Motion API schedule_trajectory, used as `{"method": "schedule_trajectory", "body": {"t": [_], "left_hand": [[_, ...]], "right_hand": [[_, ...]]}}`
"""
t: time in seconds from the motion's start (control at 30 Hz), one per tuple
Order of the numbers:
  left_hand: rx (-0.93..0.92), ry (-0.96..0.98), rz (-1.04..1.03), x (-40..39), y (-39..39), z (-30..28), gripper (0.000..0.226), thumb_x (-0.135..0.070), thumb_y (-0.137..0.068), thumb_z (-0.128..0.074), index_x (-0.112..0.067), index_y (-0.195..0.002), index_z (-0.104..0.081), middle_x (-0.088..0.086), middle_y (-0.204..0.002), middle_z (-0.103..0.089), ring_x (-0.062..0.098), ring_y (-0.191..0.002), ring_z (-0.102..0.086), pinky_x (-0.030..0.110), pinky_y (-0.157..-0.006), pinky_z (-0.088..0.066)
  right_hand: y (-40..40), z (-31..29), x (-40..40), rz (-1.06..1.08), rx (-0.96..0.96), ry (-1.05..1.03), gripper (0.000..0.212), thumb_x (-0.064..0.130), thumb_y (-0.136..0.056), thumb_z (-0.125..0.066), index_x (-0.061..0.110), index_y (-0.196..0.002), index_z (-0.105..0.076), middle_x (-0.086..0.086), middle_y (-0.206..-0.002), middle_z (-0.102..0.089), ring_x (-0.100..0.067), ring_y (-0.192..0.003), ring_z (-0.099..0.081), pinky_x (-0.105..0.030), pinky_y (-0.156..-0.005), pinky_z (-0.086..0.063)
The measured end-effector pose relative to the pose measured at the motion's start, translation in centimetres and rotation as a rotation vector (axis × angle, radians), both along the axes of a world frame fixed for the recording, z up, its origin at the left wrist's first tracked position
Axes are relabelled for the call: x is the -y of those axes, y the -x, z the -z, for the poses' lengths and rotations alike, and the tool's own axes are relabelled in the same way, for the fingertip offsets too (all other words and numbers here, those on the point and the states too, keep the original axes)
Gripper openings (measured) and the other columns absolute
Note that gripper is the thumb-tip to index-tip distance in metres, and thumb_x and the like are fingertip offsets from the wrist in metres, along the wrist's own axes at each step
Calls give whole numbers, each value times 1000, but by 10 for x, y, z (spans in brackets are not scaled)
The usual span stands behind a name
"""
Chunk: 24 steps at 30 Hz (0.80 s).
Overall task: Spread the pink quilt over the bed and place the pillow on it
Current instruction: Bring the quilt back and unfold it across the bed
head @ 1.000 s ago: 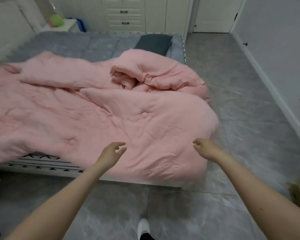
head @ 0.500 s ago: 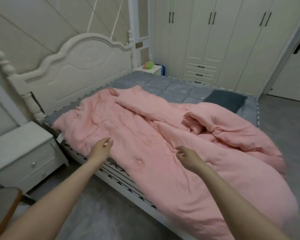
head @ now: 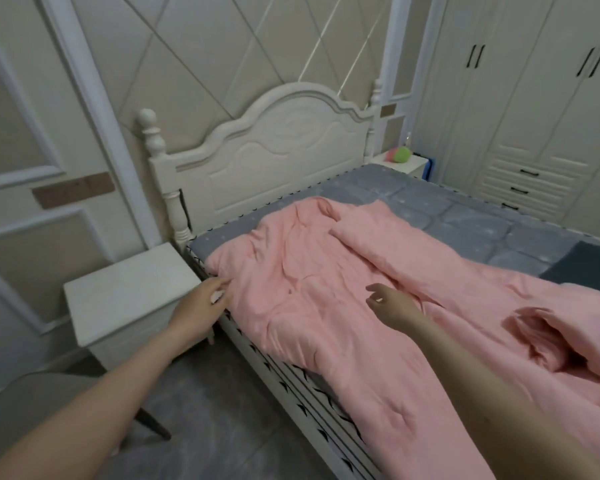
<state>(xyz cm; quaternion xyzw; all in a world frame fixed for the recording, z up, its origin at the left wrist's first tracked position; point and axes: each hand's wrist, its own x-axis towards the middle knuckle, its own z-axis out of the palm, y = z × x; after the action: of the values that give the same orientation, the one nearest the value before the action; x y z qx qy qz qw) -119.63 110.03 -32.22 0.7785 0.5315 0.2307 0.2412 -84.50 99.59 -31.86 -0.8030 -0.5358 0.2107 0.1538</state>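
Pink quilt [head: 343, 306], one, rumpled; left hand [head: 201, 306] fingers pinch its corner, right hand [head: 392, 306] fingers apart.

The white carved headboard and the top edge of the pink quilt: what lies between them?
In the head view, a bare strip of grey patterned mattress cover lies between the white carved headboard and the pink quilt. No pillow rests there.

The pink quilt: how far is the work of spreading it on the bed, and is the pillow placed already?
Done: the pink quilt lies on the bed, but bunched along the near side, far grey mattress bare. In hand: the left hand touches the quilt's corner near the headboard; the right hand hovers open above it. Left: spreading it flat and placing the dark pillow, still at the far edge.
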Motion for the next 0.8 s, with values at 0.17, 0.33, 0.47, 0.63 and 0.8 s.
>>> {"method": "schedule_trajectory", "body": {"t": [0.17,0.33,0.47,0.63,0.8], "left_hand": [[21,-6,-46,-87,2,-6,35,-22,-89,-58,-21,-124,-58,-2,-123,-58,13,-108,-54,26,-92,-41],[9,-15,-83,-197,-6,0,34,-26,-90,-57,-22,-124,-57,-4,-128,-54,12,-116,-50,22,-96,-35],[51,64,-178,-263,-9,3,49,-30,-91,-55,-22,-138,-43,1,-139,-46,15,-126,-44,28,-104,-33],[102,141,-266,-334,18,22,54,-30,-90,-58,-28,-140,-38,-3,-134,-50,13,-122,-46,27,-103,-35],[73,170,-338,-413,62,50,45,-30,-90,-57,-29,-134,-46,-4,-126,-54,11,-114,-48,23,-98,-35]], "right_hand": [[-8,0,-106,57,118,28,44,35,-93,-39,20,-135,-43,-4,-136,-51,-24,-124,-48,-34,-98,-43],[-16,5,-238,5,70,-11,42,31,-94,-42,15,-133,-46,-10,-134,-54,-28,-122,-50,-32,-99,-41],[-13,5,-330,-108,-1,22,40,29,-94,-44,15,-131,-48,-8,-130,-57,-26,-120,-51,-30,-97,-41],[-1,12,-453,-222,51,76,39,29,-95,-43,15,-132,-48,-6,-136,-53,-24,-126,-47,-27,-100,-36],[37,47,-553,-294,99,252,48,36,-96,-39,9,-137,-39,-10,-145,-42,-25,-132,-41,-30,-106,-34]]}}
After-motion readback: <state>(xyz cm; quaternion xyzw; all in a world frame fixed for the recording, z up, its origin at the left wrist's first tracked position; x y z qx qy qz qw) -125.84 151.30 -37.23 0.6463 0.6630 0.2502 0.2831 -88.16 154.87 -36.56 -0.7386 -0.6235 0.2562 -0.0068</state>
